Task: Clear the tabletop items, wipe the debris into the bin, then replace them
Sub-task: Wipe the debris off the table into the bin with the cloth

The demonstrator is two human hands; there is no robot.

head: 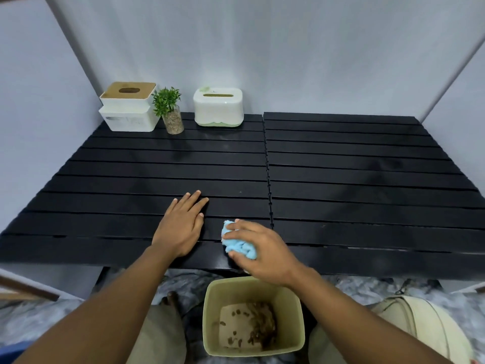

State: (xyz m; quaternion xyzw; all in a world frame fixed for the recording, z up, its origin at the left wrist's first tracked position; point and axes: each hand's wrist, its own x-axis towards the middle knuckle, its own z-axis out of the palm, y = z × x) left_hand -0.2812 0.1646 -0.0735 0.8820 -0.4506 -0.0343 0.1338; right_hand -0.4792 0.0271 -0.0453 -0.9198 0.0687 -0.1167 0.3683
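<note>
Soft, even overhead light leaves faint sheen on the black slatted table (pixel 341 164); wide-angle distortion bends the frame's edges.

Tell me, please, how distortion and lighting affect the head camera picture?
Head view: wide-angle distortion bows the slatted black table and the wall edges; soft overhead light leaves dull sheen on the slats; the right hand on the blue cloth looks sharp, and the bin is clear.

A crumpled light-blue cloth (pixel 240 245) sits at the black slatted tabletop's (pixel 367 164) near edge. Below it stands an open pale-green plastic bin (pixel 294 306) — brown debris (pixel 262 324) inside.
</note>
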